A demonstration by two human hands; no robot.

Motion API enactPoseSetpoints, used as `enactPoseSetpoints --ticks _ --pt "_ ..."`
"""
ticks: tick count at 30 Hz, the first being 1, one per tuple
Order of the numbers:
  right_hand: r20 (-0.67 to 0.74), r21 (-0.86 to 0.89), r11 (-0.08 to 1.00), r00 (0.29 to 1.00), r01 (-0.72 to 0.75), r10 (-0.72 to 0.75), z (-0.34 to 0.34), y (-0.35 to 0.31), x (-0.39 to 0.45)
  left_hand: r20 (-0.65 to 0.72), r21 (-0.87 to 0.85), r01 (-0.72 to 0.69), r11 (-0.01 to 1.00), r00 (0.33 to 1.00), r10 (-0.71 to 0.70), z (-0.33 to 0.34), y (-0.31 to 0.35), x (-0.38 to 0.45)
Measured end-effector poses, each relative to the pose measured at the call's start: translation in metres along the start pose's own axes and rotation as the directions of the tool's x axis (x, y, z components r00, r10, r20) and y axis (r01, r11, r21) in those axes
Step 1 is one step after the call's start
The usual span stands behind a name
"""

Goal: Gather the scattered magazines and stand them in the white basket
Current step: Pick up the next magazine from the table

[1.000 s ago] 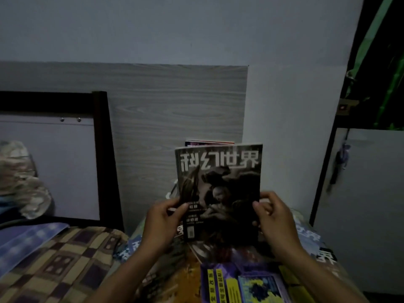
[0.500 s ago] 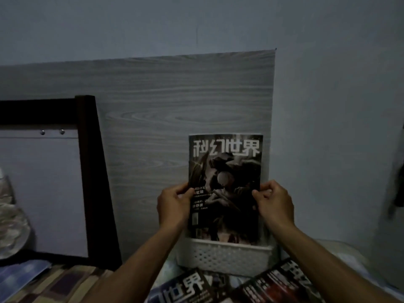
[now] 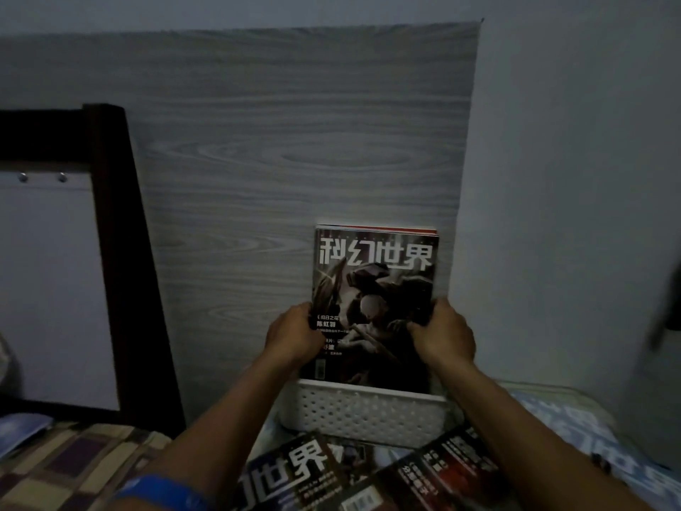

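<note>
A dark magazine (image 3: 376,289) with big white title characters stands upright with its lower edge down inside the white perforated basket (image 3: 365,414). My left hand (image 3: 293,335) grips its left edge and my right hand (image 3: 442,333) grips its right edge. Behind it the top edge of another magazine (image 3: 379,228), with a red strip, shows in the basket. In front of the basket, flat on the bed, lie a dark magazine with white characters (image 3: 291,473), one with a red cover (image 3: 453,470) and a pale blue one (image 3: 575,437).
The basket stands against a grey wood-grain panel (image 3: 280,153) by the wall. A dark bed frame post (image 3: 125,252) rises at the left. A checked blanket (image 3: 66,462) covers the lower left.
The magazine has gone down from in front of me into the basket, with both hands still on its edges. The view has moved closer to the basket.
</note>
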State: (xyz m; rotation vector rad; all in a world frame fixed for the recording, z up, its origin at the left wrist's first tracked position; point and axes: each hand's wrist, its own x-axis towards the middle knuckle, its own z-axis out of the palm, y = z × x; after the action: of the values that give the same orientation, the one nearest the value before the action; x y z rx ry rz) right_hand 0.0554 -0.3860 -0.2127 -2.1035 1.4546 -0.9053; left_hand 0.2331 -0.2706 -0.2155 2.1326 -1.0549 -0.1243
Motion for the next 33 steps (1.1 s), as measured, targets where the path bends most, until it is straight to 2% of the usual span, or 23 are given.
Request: enactPoseSetpoints --ticks 3,5,11,17,21,23,28,33 --pt "0.015 -0.092 0.996 1.000 0.009 -0.007 0.000 -0.004 -0.003 -0.052 -0.007 0.007 1.000 0.999 -0.007 0.000 0.000 0.001" --pt "-0.005 -0.088 0.995 0.999 0.037 -0.037 0.001 -0.004 -0.004 -0.093 -0.041 -0.001 0.999 0.996 -0.003 0.001 -0.004 0.001" --pt "-0.210 0.023 0.981 0.960 0.195 -0.186 -0.001 -0.003 -0.007 -0.172 -0.313 -0.099 0.945 0.984 0.046 -0.001 -0.010 -0.001" --pt "-0.158 -0.048 0.986 0.973 0.160 -0.166 0.006 -0.004 -0.006 -0.039 -0.074 -0.066 0.995 0.997 0.063 0.003 -0.002 0.001" --pt "-0.207 0.004 0.991 0.970 0.133 -0.129 0.006 -0.005 -0.003 -0.067 -0.210 -0.084 0.974 0.995 0.071 0.002 -0.004 -0.001" --pt "-0.217 0.031 0.991 0.968 0.133 -0.123 0.006 -0.002 -0.002 -0.037 -0.234 -0.096 0.967 0.995 0.090 0.001 -0.005 -0.003" --pt "-0.215 0.109 0.979 0.966 0.172 -0.146 0.005 -0.001 -0.001 0.058 -0.139 -0.081 0.987 0.994 0.090 -0.002 -0.004 0.000" --pt "-0.236 0.054 0.985 0.961 0.164 -0.147 0.005 0.000 -0.002 0.065 -0.036 -0.050 0.998 0.997 0.052 -0.001 -0.003 -0.001"
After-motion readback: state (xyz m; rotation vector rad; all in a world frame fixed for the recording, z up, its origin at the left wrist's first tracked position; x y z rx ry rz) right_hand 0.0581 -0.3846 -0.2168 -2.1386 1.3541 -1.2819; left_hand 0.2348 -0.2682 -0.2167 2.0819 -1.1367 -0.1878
